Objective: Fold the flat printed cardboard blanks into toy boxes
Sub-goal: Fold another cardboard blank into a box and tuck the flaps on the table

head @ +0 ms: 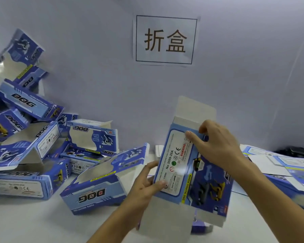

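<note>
A blue printed cardboard box (179,165) is held up above the white table, partly squared up, with its white end flaps open at the top and at the bottom. My left hand (146,183) grips its lower left edge, thumb on the label panel. My right hand (216,146) comes over the top right corner and holds the upper edge, index finger lying across the label panel. A stack of flat printed blanks (279,163) lies on the table at the right, behind my right forearm.
Several folded blue "DOG" boxes (93,193) lie heaped on the left half of the table (33,223), piled higher toward the far left. A white wall behind carries a paper sign (165,39) with two characters.
</note>
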